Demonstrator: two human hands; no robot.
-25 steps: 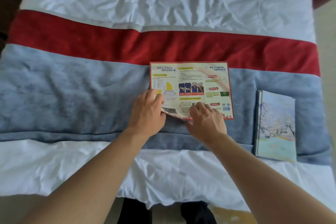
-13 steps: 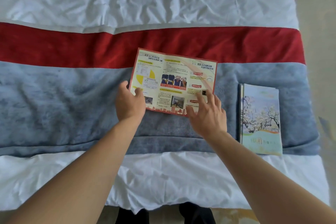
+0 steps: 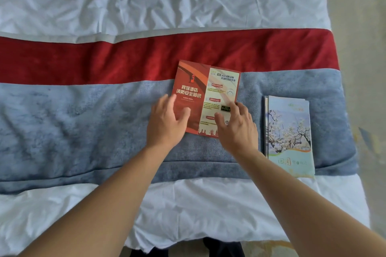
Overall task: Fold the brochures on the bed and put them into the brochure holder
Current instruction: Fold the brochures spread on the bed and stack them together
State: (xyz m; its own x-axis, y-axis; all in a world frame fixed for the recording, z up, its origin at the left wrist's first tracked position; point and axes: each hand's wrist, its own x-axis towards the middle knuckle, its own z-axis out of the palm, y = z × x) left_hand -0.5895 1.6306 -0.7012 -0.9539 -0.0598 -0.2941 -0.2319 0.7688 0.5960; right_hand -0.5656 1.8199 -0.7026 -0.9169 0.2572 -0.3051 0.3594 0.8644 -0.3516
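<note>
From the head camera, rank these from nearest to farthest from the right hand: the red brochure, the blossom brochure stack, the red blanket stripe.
1. Red brochure, under the right hand.
2. Blossom brochure stack, just to its right.
3. Red blanket stripe, beyond, across the bed.

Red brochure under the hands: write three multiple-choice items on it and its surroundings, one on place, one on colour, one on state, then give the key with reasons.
1. Where does the blossom-cover brochure stack lie relative to the red brochure?
A. On its right, apart from it
B. On top of it
C. On its left, touching it

2. What colour is the blanket band under most of the red brochure?
A. Green
B. Grey-blue
C. Black

3. What state is the red brochure in?
A. Rolled into a tube
B. Torn in two
C. Partly folded, left panel turned over the middle

Key: 1 A, bare blanket shows between them. 2 B, only its top edge reaches the red stripe. 3 C, the red cover panel lies flat under the left hand while a cream inner panel stays exposed by the right hand.
</note>
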